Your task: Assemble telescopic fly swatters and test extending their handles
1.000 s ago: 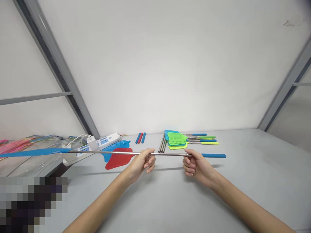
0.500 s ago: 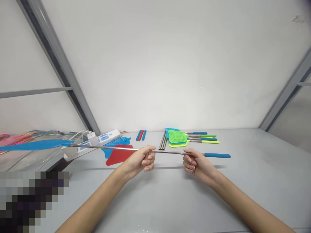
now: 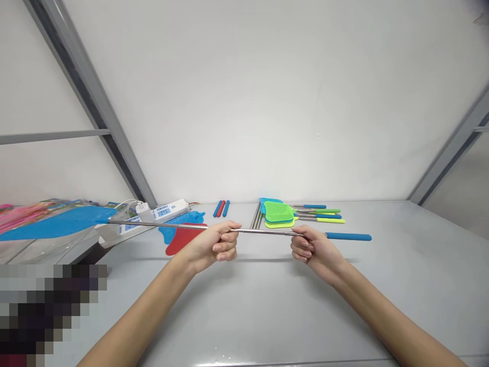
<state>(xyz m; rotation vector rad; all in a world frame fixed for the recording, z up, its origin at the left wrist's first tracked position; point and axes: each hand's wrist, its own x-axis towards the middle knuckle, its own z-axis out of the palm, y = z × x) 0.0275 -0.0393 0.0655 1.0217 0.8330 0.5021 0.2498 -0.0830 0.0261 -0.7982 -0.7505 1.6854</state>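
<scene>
A blue fly swatter [image 3: 267,232] with a long metal telescopic rod is held level above the table. My left hand [image 3: 216,247] is closed round the rod near its middle. Further right, my right hand [image 3: 315,252] pinches the rod just before the blue grip. The swatter's blue head reaches out to the far left. Behind my hands lie a red swatter head [image 3: 183,239], partly covered by my left hand and the rod, and a blue swatter head [image 3: 191,219]. Several swatters with green and blue heads [image 3: 280,212] are stacked beyond the rod.
Two blue grips and a red grip [image 3: 221,208] lie near the wall. Bare metal rods [image 3: 256,216] rest beside the stack. A white power strip [image 3: 170,210] with a plugged-in adapter stands at the left, near bagged pink items [image 3: 23,219]. The grey table [image 3: 260,316] meets a white wall.
My hands have moved slightly apart along the rod, the right hand and blue grip shifting right. The swatter's head has turned and shows more of its flat face.
</scene>
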